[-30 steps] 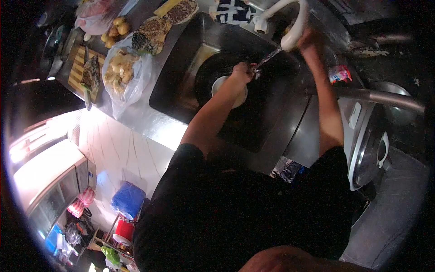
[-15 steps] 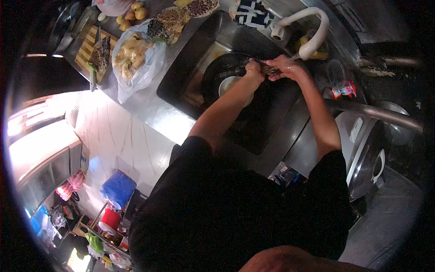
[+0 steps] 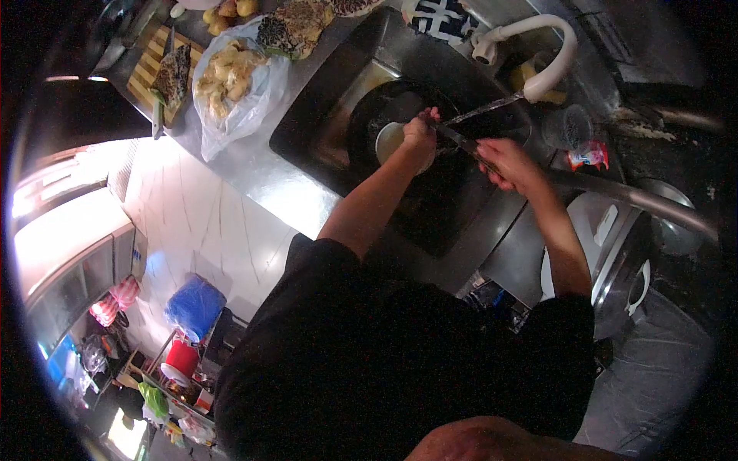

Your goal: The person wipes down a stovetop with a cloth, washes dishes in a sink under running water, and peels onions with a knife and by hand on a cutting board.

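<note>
No text, brand or number is legible. The red and white packet [image 3: 588, 155] to the right of the sink [image 3: 442, 227] carries printing too small and blurred to read. The black-and-white cloth [image 3: 440, 19] just beyond the sink shows bold strokes, not readable as characters.

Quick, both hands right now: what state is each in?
Left hand: fingers curled at one end of a slender dark item; grip unclear.
Right hand: closed around that item.
</note>
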Motion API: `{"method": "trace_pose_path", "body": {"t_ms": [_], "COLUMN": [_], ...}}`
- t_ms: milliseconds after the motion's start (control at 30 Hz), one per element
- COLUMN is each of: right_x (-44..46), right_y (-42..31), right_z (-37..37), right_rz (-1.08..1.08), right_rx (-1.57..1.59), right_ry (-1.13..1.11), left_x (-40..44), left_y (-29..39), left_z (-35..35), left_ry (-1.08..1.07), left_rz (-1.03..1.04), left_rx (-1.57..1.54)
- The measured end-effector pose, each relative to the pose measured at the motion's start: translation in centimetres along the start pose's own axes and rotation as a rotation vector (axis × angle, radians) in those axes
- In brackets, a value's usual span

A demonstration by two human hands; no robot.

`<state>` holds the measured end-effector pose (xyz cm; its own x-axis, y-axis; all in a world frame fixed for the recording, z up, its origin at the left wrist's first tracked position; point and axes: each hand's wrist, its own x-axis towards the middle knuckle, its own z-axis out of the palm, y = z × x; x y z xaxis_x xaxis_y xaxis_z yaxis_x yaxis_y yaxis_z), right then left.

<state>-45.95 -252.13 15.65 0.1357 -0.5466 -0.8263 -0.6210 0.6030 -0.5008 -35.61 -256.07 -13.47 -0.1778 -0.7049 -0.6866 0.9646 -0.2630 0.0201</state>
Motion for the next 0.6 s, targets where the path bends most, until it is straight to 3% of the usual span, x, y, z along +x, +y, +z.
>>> {"method": "trace_pose_path", "body": {"t_ms": [33, 133, 233, 333, 367, 467, 500, 567, 600], "right_x": [-2.1, -7.1, -11.9, -15.0, -15.6, -13.5, -12.8, -12.0, -12.2], "right_y": [0.5, 2.4, 1.8, 0.9, 0.9, 5.7, 6.8, 6.7, 6.2], "right_z": [0.0, -0.3, -0.1, 0.2, 0.4, 0.4, 0.8, 3.0, 3.7], "right_rz": [0.007, 0.013, 0.102, 0.128, 0.134, -0.191, -0.305, -0.575, -0.481], "right_rx": [0.012, 0.09, 0.042, -0.001, -0.01, -0.336, -0.486, -0.89, -0.886], "right_ry": [0.028, 0.113, 0.204, 0.207, 0.201, 0.314, 0.392, 0.619, 0.599], "left_x": [-3.3, -5.3, -7.0, -9.9, -6.1, -8.4, -7.5, -4.7, -3.8], "left_y": [1.0, 0.2, 1.6, 3.6, 2.6, 2.4, 1.3, -1.6, -2.1], "left_z": [0.7, -0.3, 0.4, 4.8, 2.1, 5.9, 6.1, 6.0, 6.1], "left_ry": [0.004, -0.026, -0.338, 0.026, -0.029, 0.135, 0.163, 0.313, 0.38], "left_rz": [-0.115, -0.039, -0.06, -0.018, 0.134, 0.549, 0.552, 0.554, 0.551], "left_rx": [0.001, 0.052, 0.27, 0.681, 0.964, 1.743, 1.731, 1.377, 1.197]}}
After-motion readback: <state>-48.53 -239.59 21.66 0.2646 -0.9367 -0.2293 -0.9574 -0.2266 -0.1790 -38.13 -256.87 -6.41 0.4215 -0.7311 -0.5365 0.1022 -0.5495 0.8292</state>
